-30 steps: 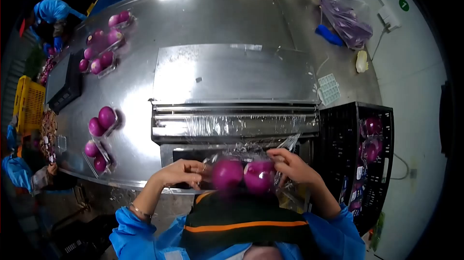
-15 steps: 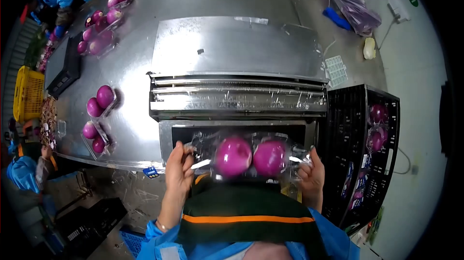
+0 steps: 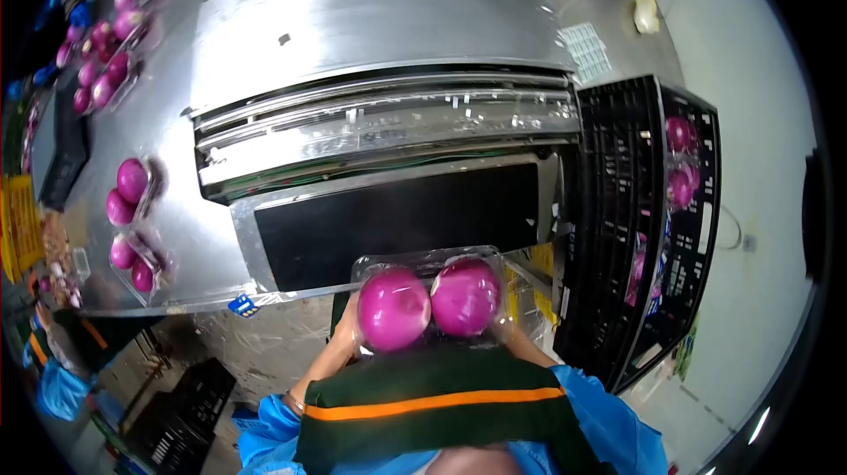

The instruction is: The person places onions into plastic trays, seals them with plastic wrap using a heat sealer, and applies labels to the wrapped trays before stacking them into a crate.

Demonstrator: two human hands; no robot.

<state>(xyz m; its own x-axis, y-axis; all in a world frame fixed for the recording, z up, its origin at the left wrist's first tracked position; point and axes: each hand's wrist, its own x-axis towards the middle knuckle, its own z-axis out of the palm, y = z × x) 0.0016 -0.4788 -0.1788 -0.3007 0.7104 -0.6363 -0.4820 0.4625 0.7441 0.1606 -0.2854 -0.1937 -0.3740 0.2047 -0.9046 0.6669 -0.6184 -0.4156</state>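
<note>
Two purple onions (image 3: 394, 307) sit side by side in a clear plastic-wrapped tray (image 3: 430, 265), raised close to my body in front of the wrapping machine. My left hand (image 3: 347, 327) grips the tray's left side. At its right side, my right hand (image 3: 509, 330) grips it too. Most of my fingers are hidden beneath the pack. Clear film shines over the onions, and its loose ends are out of sight.
The film wrapping machine (image 3: 388, 127) with its black plate (image 3: 401, 224) stands ahead. Several onion packs (image 3: 132, 179) lie on the steel table (image 3: 181, 254) at left. A black crate (image 3: 653, 254) holding wrapped onions is at right. Another person's blue sleeve (image 3: 63, 391) shows at lower left.
My hands have drawn together from the stretched film ends to the tray's sides, partly underneath. The pack is nearer my body, and the view has turned.
</note>
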